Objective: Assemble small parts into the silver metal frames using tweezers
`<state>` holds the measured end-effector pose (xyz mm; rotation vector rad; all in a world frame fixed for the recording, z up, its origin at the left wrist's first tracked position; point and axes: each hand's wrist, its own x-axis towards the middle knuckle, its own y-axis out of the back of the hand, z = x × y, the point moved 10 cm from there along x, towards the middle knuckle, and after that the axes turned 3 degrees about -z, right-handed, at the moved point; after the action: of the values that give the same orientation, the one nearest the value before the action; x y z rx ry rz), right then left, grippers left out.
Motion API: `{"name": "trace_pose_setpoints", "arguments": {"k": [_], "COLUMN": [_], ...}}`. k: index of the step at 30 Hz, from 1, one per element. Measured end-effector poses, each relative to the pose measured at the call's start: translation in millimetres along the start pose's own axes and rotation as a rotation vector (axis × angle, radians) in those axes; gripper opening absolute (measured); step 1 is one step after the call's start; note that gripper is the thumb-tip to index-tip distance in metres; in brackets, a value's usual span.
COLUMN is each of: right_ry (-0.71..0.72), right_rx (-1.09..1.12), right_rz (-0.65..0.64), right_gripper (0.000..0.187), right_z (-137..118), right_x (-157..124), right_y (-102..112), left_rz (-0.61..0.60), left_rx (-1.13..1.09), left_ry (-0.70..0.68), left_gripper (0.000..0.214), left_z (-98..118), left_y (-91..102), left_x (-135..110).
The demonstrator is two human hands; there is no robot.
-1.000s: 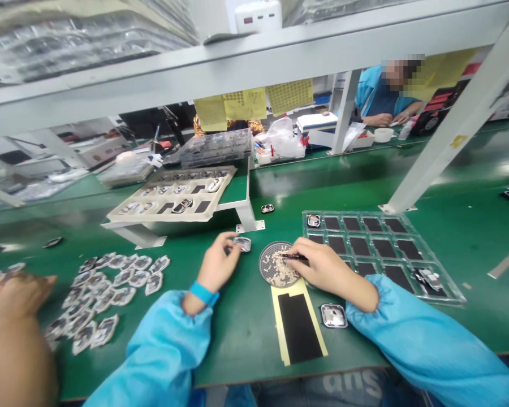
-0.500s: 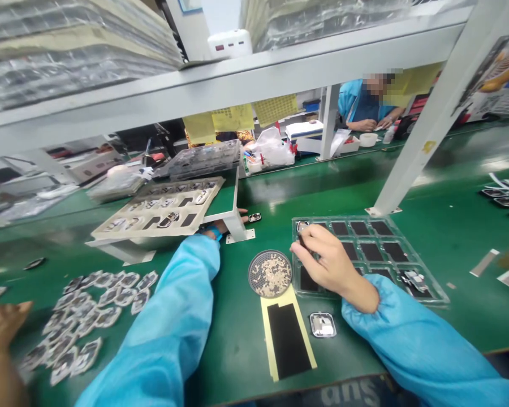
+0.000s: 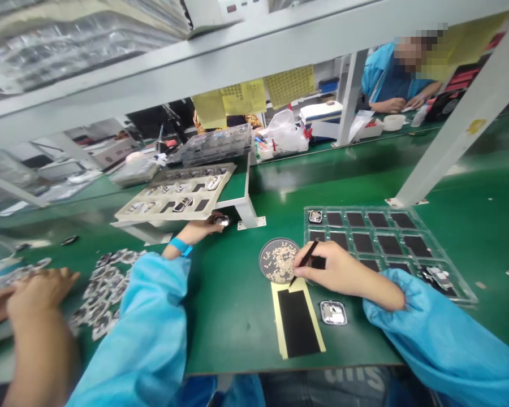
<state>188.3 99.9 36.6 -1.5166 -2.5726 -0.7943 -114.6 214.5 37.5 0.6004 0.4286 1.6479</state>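
My left hand (image 3: 201, 228) reaches forward under the raised beige tray (image 3: 176, 195) and pinches a small silver watch case (image 3: 221, 220). My right hand (image 3: 333, 270) grips black tweezers (image 3: 304, 262), tip pointing down at the near edge of a round mesh dish (image 3: 279, 260) of tiny parts. In front of the dish lies a yellow-backed black strip (image 3: 297, 322). Another silver case (image 3: 333, 312) lies on the mat beside my right wrist.
A clear compartment tray (image 3: 385, 243) with black pads and two cases sits to the right. A pile of several cases (image 3: 108, 282) lies left, by another person's hands (image 3: 34, 291). A white frame post (image 3: 449, 118) stands at right; a co-worker sits beyond.
My left hand drew back a little from the far mat with a case in its fingers. My right hand left the clear tray and came back to the dish with the tweezers.
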Motion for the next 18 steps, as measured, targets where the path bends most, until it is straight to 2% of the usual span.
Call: {"name": "trace_pose_setpoints", "arguments": {"k": [2, 3, 5, 7, 9, 11, 13, 15, 18], "right_ry": [0.012, 0.016, 0.016, 0.012, 0.004, -0.016, -0.038, -0.051, -0.062], "right_rx": [-0.082, -0.12, -0.162, -0.169, -0.172, -0.173, -0.171, -0.17, -0.127], "right_rz": [-0.015, -0.018, -0.027, -0.03, -0.031, -0.041, -0.056, -0.064, -0.073], "right_gripper": [0.01, 0.01, 0.009, 0.01, 0.009, 0.008, 0.008, 0.007, 0.005], "right_z": [1.3, 2.2, 4.6, 6.7, 8.4, 11.2, 14.0, 15.0, 12.6], "right_x": [-1.1, -1.2, -0.8, -0.2, 0.2, 0.5, 0.6, 0.4, -0.5], "right_y": [-5.8, -7.9, -11.8, -14.3, -15.8, -17.8, -19.9, -20.8, -20.9], "left_rz": [-0.085, -0.164, -0.386, -0.633, -0.757, -0.805, -0.833, -0.827, -0.768], "left_rx": [-0.06, -0.12, -0.281, -0.436, -0.489, -0.503, -0.518, -0.514, -0.46], "left_ry": [0.031, 0.048, 0.091, 0.126, 0.117, 0.082, 0.072, 0.093, 0.124], "left_gripper": [0.033, 0.038, 0.046, 0.045, 0.035, 0.028, 0.028, 0.03, 0.027], "left_z": [-8.1, -9.3, -2.9, 16.5, 39.8, 58.4, 65.5, 60.2, 45.0], "left_y": [1.7, -4.7, -30.5, -63.9, -88.7, -107.3, -121.9, -130.4, -132.9], "left_x": [-24.1, -34.4, -53.4, -72.8, -86.1, -96.0, -107.3, -117.8, -127.9]}}
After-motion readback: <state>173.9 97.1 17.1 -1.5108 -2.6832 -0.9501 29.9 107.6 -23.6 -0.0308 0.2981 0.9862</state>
